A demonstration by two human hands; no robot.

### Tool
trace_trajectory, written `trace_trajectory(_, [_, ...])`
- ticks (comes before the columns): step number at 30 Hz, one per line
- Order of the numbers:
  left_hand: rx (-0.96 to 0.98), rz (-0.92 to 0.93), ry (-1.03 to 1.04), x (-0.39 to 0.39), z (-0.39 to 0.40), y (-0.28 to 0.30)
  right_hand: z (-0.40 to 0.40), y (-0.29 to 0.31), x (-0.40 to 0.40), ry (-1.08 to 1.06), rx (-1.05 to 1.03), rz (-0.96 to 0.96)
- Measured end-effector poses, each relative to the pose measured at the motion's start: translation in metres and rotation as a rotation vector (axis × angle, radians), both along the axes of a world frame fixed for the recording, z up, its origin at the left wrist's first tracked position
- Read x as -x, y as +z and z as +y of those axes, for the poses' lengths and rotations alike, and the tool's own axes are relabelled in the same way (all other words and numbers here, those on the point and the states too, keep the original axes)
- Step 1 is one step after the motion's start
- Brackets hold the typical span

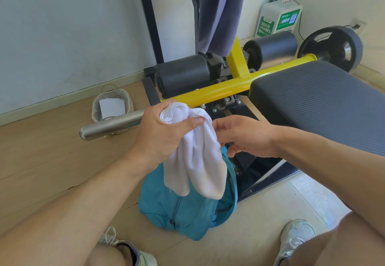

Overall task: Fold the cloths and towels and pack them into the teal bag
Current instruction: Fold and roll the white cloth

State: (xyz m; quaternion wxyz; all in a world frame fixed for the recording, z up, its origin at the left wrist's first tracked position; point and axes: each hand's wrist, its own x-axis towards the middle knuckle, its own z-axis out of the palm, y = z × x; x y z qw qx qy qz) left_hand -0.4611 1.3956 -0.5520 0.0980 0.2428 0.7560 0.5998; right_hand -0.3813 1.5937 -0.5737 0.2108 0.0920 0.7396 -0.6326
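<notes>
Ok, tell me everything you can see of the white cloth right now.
The white cloth looks like soft terry fabric, bunched at the top and hanging down in loose, unfolded lobes. The left hand grips its gathered upper end, thumb pressed across it. The right hand is beside it with relaxed fingers; whether they touch the cloth is unclear. It hangs directly over the teal bag on the floor, covering part of it from view.

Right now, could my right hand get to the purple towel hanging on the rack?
Probably yes: the right hand is open and holds nothing, and no obstacle stands between it and the purple towel hanging above the yellow bar.
</notes>
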Motion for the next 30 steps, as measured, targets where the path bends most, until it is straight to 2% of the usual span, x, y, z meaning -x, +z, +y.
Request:
trace_trajectory(4, [0.040, 0.018, -0.002, 0.000, -0.001, 0.000, -0.002, 0.000, -0.003, 0.148, -0.024, -0.096])
trace_trajectory(9, [0.092, 0.009, -0.006, 0.002, -0.002, -0.001, -0.001, -0.001, -0.001, 0.117, -0.112, -0.136])
trace_trajectory(11, [0.145, 0.023, 0.037, 0.007, -0.002, -0.006, 0.001, -0.002, 0.000, 0.003, -0.148, -0.139])
trace_trajectory(15, [0.284, 0.117, 0.114, 0.017, -0.003, -0.018, 0.007, 0.000, 0.004, -0.377, -0.186, -0.057])
trace_trajectory(18, [0.299, 0.199, 0.086, 0.020, -0.002, -0.022, 0.010, 0.001, 0.006, -0.490, -0.206, 0.053])
trace_trajectory(24, [0.333, 0.290, 0.060, 0.015, 0.001, -0.021, 0.006, 0.005, 0.000, -0.331, -0.366, 0.091])
trace_trajectory(29, [0.286, 0.253, 0.063, 0.017, -0.001, -0.023, 0.002, 0.010, -0.001, -0.274, -0.242, 0.080])
trace_trajectory(30, [0.286, 0.253, 0.059, 0.017, -0.002, -0.022, 0.002, 0.010, -0.002, -0.224, -0.278, 0.100])
